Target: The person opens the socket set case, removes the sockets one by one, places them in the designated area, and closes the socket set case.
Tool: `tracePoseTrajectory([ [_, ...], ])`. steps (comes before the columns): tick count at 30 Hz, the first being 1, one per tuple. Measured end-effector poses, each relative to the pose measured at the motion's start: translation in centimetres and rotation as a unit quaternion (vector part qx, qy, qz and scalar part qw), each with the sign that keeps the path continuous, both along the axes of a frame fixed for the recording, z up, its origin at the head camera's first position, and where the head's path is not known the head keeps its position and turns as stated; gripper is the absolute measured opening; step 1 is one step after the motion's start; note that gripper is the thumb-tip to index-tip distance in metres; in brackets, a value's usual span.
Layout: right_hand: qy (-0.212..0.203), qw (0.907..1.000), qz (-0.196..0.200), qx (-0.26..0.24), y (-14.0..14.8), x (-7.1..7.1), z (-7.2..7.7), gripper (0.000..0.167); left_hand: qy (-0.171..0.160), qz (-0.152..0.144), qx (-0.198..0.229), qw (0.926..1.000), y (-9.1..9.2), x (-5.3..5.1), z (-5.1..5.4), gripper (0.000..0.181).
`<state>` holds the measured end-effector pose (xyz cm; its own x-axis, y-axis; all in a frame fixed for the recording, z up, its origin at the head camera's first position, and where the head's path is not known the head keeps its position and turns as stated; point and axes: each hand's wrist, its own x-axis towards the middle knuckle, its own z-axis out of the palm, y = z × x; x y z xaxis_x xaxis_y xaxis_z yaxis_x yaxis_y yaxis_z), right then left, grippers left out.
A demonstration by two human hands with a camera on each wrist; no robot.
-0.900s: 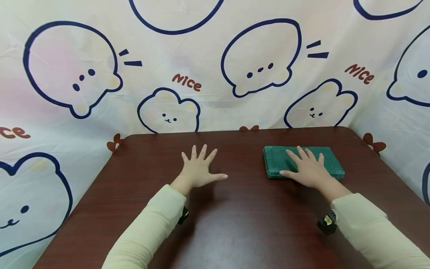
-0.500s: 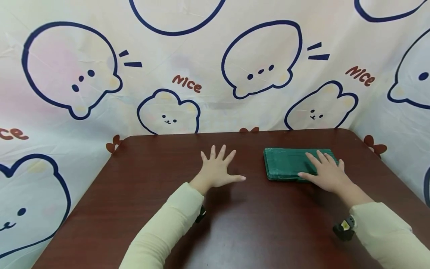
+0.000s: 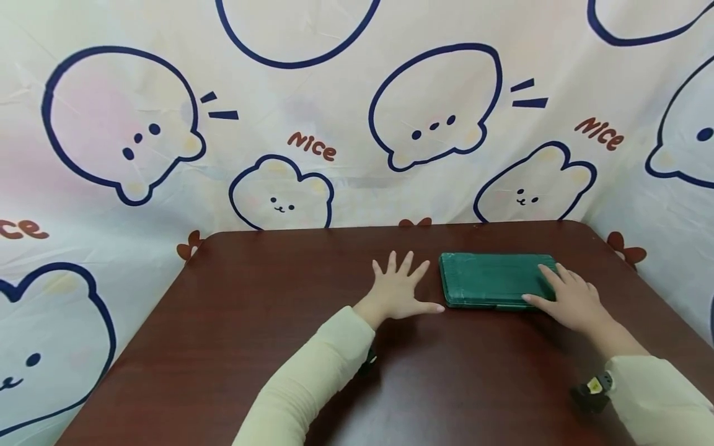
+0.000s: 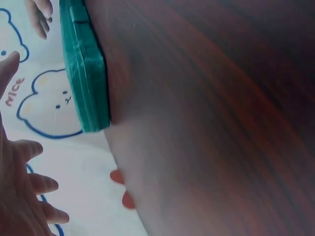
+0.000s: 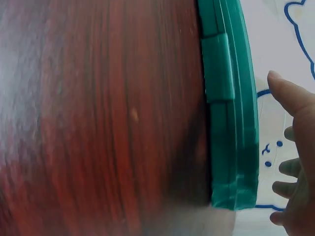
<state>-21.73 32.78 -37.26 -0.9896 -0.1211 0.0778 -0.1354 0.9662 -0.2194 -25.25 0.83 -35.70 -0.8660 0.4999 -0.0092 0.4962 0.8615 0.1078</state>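
A flat green plastic case (image 3: pixel 491 280) lies closed on the table, with a latch (image 5: pixel 218 68) on its front side in the right wrist view. My left hand (image 3: pixel 397 291), fingers spread wide, hovers just left of the case; its thumb tip comes near the front left corner. Above the case's right end is my right hand (image 3: pixel 571 300), fingers spread and slightly bent. In the right wrist view a gap shows between this hand and the case. The left wrist view has the case (image 4: pixel 86 73) apart from the left hand (image 4: pixel 19 191).
The dark brown wooden table (image 3: pixel 223 322) extends on all sides of the case. Behind it hangs a pale cloth (image 3: pixel 357 186) printed with cartoon bears, meeting the table's back edge. Dark wrist cameras (image 3: pixel 592 393) sit below the cream sleeves (image 3: pixel 315 371).
Both hands have moved right. The left hand has come from mid-table to beside the case; the right hand has slid from above its middle to its right end. The case has stayed put.
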Motion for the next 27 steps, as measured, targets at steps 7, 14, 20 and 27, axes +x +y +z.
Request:
tracePoseTrajectory([
  [7, -0.030, 0.9987, -0.021, -0.036, 1.9, -0.1, -0.7, 0.089, -0.005, -0.019, 0.008, 0.9998, 2.8, -0.6, -1.1, 0.087],
  [14, -0.070, 0.9942, -0.016, -0.080, 2.1, -0.5, -0.8, 0.092, -0.018, -0.010, 0.012, 0.9997, 4.9, -1.1, -1.7, 0.085],
  [20, -0.084, 0.9914, -0.019, -0.098, 2.3, -1.0, -1.0, 0.098, -0.034, -0.006, 0.012, 0.9993, 6.3, -1.5, -2.0, 0.082],
  [27, -0.093, 0.9871, -0.040, -0.124, 2.4, -0.8, -1.1, 0.100, -0.058, -0.037, 0.016, 0.9975, 7.0, -1.8, -2.1, 0.076],
])
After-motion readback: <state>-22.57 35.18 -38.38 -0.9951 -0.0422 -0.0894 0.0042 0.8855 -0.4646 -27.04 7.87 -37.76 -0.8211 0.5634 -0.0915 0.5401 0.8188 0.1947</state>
